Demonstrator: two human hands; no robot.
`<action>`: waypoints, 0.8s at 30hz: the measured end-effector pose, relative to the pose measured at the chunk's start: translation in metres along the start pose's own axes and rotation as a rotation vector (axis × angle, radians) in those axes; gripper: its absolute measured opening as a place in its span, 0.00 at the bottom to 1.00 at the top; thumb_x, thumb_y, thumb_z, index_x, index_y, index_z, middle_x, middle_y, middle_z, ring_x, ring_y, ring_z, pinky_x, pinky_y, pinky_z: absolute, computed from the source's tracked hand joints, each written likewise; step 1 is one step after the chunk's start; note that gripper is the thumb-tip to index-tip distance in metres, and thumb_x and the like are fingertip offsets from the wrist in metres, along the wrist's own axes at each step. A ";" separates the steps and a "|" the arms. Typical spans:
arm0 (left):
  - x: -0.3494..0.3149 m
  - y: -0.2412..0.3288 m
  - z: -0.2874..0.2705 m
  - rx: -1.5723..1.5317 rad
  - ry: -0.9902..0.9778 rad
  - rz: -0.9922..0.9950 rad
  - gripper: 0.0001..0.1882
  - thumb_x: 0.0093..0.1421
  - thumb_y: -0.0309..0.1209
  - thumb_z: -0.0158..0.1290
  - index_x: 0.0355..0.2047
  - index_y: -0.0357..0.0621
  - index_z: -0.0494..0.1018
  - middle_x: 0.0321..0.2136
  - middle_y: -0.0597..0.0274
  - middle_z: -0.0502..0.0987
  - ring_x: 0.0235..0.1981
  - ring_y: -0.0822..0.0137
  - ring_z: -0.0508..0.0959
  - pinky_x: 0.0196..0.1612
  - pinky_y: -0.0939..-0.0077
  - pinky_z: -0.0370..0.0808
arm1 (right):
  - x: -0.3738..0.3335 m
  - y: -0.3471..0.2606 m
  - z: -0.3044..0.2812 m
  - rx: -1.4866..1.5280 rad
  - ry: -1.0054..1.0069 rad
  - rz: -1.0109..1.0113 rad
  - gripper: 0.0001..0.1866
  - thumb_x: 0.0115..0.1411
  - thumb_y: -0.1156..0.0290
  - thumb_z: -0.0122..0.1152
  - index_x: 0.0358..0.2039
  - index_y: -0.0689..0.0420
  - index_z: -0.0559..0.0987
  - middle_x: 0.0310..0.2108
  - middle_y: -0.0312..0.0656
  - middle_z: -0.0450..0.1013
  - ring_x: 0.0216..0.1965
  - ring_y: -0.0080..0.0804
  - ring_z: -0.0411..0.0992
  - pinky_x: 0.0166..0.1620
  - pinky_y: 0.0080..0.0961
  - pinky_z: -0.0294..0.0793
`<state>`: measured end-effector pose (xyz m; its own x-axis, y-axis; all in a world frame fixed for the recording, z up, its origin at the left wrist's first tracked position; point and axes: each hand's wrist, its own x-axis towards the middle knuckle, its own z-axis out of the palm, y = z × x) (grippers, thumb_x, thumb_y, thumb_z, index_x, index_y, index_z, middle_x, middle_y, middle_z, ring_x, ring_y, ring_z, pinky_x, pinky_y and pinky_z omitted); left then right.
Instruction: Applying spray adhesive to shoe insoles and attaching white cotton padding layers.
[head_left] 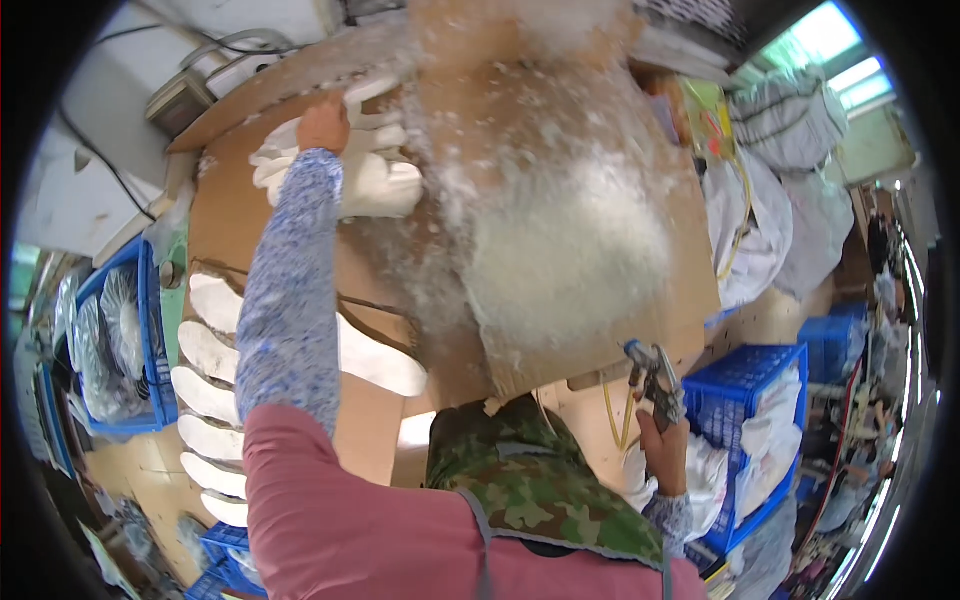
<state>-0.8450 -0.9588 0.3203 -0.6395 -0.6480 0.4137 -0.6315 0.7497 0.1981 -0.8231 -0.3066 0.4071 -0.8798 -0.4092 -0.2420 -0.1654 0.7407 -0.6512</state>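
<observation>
Left hand [323, 122] presses white insoles [372, 185] on cardboard; right hand [662, 440] grips spray gun [655, 378]; best sprayed evenly, insoles held flat.

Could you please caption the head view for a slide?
Left hand on white insoles on a glue-crusted cardboard board; right hand holds a spray gun.

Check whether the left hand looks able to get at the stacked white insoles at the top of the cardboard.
Probably yes: the left hand already rests on that stack of white insoles, with nothing between them on the cardboard.
</observation>
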 end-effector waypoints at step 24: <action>-0.226 0.326 0.010 -0.286 -0.163 0.410 0.20 0.57 0.30 0.52 0.51 0.44 0.71 0.50 0.54 0.71 0.49 0.54 0.71 0.53 0.56 0.67 | 0.115 0.054 -0.067 0.228 -0.205 -0.283 0.15 0.59 0.76 0.58 0.48 0.64 0.73 0.31 0.51 0.75 0.30 0.42 0.71 0.37 0.28 0.71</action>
<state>-0.9110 -0.5694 0.2827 -0.8830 -0.2896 0.3693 -0.1848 0.9379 0.2935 -0.9636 -0.2778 0.3925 -0.7032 -0.6942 -0.1539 -0.2646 0.4563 -0.8496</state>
